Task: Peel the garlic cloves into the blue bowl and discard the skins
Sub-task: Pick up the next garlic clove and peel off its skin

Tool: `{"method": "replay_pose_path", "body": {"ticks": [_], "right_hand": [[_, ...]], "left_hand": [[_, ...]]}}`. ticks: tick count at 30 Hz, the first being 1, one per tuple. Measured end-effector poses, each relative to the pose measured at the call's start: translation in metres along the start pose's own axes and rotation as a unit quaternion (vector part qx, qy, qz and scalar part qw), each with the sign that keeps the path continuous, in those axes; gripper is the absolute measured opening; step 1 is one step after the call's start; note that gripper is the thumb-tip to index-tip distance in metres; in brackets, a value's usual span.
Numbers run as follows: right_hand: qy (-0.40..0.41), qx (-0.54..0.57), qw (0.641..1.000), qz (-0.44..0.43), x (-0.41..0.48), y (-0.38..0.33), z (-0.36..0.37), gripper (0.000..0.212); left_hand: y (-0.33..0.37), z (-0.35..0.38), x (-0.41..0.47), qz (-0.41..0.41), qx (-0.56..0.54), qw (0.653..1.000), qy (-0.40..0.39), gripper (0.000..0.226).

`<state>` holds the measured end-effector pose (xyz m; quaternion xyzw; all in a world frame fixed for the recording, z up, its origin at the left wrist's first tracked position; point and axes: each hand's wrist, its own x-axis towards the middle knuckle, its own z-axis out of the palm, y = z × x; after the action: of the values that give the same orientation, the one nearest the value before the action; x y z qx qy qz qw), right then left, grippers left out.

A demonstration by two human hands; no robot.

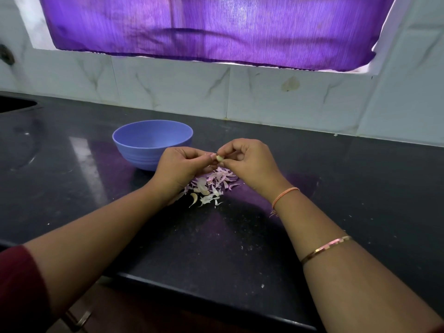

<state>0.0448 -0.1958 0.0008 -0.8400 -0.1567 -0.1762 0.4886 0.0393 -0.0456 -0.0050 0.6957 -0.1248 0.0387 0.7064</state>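
A blue bowl (pixel 149 140) stands on the black counter (pixel 72 176), just left of and behind my hands. My left hand (pixel 180 167) and my right hand (pixel 247 162) meet above the counter, and both pinch one small pale garlic clove (pixel 219 158) between their fingertips. Under the hands lies a heap of pinkish-white garlic skins (pixel 211 186). One loose clove (pixel 194 198) rests at the near edge of that heap. The inside of the bowl is hidden from this angle.
A white tiled wall (pixel 288 99) runs along the back of the counter, with a purple curtain (pixel 216 27) over the window above. A sink edge (pixel 14 104) shows at the far left. The counter's front edge (pixel 216 301) runs below my forearms.
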Motion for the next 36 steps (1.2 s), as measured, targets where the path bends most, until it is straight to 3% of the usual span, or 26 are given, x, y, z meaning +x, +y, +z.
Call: {"method": "replay_pose_path", "body": {"ticks": [11,13,16,21,25,27,30,36], "right_hand": [[-0.004,0.055,0.998,0.037,0.001,-0.002,0.003,0.010],[-0.014,0.093,0.994,0.052,0.000,-0.002,0.002,0.015],[-0.033,0.187,0.978,0.081,-0.004,-0.008,0.000,0.006],[-0.005,0.247,0.962,0.114,-0.004,-0.009,-0.006,0.015],[-0.034,0.209,0.972,0.097,-0.007,-0.009,-0.006,0.006],[-0.027,0.146,0.986,0.073,-0.007,-0.006,-0.003,0.016],[0.002,0.052,0.998,0.047,-0.004,-0.005,-0.002,0.012],[0.025,0.153,0.983,0.096,-0.003,-0.008,-0.003,0.004]], "left_hand": [[0.002,0.002,0.000,0.031,0.047,0.997,0.042,0.011],[0.003,0.003,0.001,0.035,0.050,0.997,0.046,0.012],[0.002,0.004,0.001,0.046,0.062,0.995,0.057,0.013],[0.000,0.000,0.004,0.054,0.099,0.991,0.070,0.011],[0.000,0.000,0.003,0.057,0.107,0.990,0.065,0.010],[0.000,0.000,0.002,0.060,0.108,0.990,0.065,0.012],[0.002,0.001,0.000,0.064,0.118,0.990,0.049,0.012],[0.000,0.001,0.003,0.059,0.120,0.989,0.061,0.011]]}}
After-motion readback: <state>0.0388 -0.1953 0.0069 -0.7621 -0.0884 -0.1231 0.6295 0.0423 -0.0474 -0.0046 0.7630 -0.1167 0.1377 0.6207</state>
